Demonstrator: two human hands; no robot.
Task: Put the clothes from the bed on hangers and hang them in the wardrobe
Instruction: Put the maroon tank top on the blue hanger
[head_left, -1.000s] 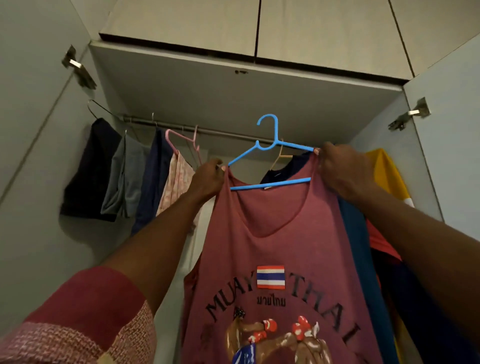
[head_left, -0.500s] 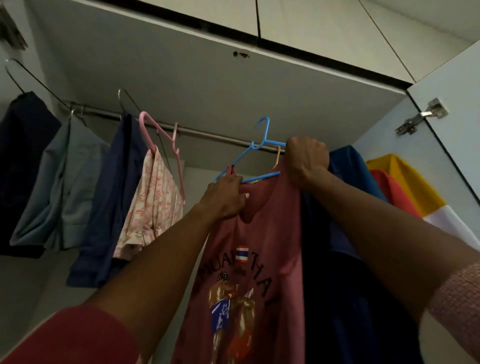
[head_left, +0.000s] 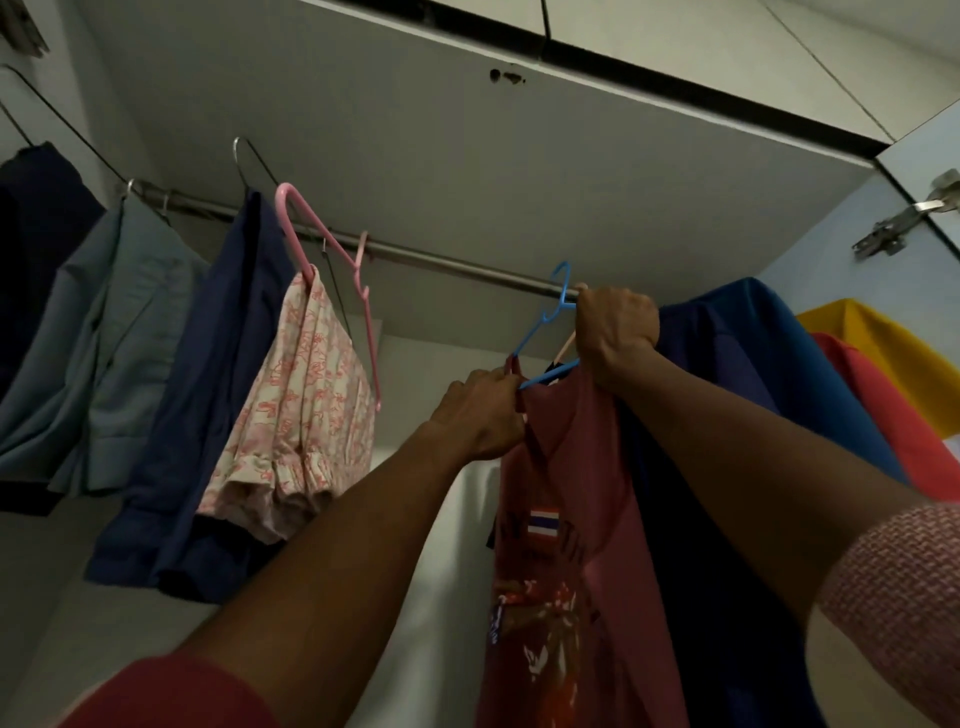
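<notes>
Far left of the left hand (head_left: 485, 415): dark and grey garments, a navy one and floral shorts (head_left: 298, 395) on a pink hanger (head_left: 332, 275), all on the rail (head_left: 452, 265). A gap of bare rail lies between the pink hanger and the hands.

Left hand: fingers curled, pinching the near shoulder of the red vest (head_left: 566, 519) against the near end of the blue hanger (head_left: 545, 338).

Between the hands: the hanger's hook sits at the rail, just left of the right hand. Cannot tell whether it is over the rail or only against it.

Right hand (head_left: 615, 332): closed in a fist round the far end of the hanger and the vest's other shoulder, knuckles close under the rail.

Right of it: a blue garment (head_left: 753, 353) touching the right wrist, then red and yellow cloth further right.

Risks, as judged:
- Letting go before the hook is seated: hanger and vest drop. Cause: hook partly hidden by the right fist.
- Hanger tilted, near end low: the near strap could slide off once the pinch loosens.
- A tan hanger shows just below the fist; the blue hook could snag it.
- Crowding from the blue garment may push the vest askew.
</notes>
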